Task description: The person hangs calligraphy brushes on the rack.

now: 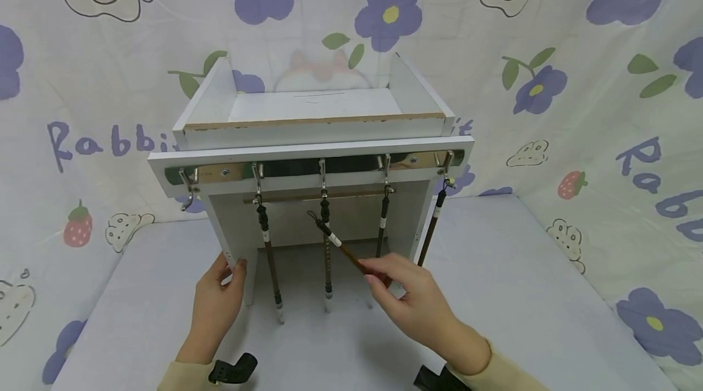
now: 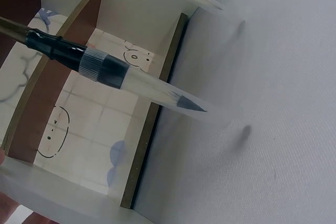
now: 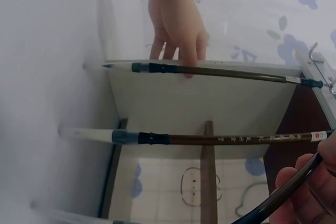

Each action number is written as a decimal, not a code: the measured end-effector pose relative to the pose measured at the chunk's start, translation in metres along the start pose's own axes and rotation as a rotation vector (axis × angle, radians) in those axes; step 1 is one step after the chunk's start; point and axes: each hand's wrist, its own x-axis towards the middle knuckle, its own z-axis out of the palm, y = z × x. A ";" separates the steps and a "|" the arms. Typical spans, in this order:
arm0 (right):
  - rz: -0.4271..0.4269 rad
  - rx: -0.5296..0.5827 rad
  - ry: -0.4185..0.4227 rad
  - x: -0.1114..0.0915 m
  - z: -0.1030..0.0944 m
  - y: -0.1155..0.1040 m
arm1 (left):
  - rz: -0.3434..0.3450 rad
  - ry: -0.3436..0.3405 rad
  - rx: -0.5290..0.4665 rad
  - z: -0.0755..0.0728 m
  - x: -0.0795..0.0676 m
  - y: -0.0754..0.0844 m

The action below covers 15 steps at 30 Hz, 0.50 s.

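My right hand point(image 1: 409, 299) pinches a calligraphy brush point(image 1: 347, 251) by its brown handle, the looped end tilted up and left in front of a white wooden shelf unit point(image 1: 313, 135). In the right wrist view that brush point(image 3: 286, 190) slants past the fingertips; its tip is out of frame. My left hand point(image 1: 216, 302) grips the front edge of the shelf's left side panel point(image 1: 230, 226), thumb in front. Several more brushes hang from a metal hook rail point(image 1: 351, 164). One hanging brush point(image 2: 105, 72) shows a clear sleeve round its dark-tipped bristles in the left wrist view.
The leftmost hook point(image 1: 189, 190) sits apart from the hanging brushes, above my left hand. A white cloth point(image 1: 549, 305) covers the table under the shelf. Behind stands a patterned curtain point(image 1: 576, 135) with purple flowers. A crossbar point(image 3: 208, 177) spans the shelf's inside.
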 end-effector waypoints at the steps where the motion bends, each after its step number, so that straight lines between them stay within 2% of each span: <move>1: 0.000 0.001 -0.004 0.001 0.001 0.000 | 0.001 0.001 -0.001 0.000 0.000 0.000; 8: -0.036 0.009 -0.029 0.005 0.010 -0.001 | 0.006 0.005 -0.002 0.000 0.000 0.000; 15: -0.030 0.030 -0.053 0.011 0.019 -0.004 | 0.010 0.006 -0.001 0.000 0.001 -0.001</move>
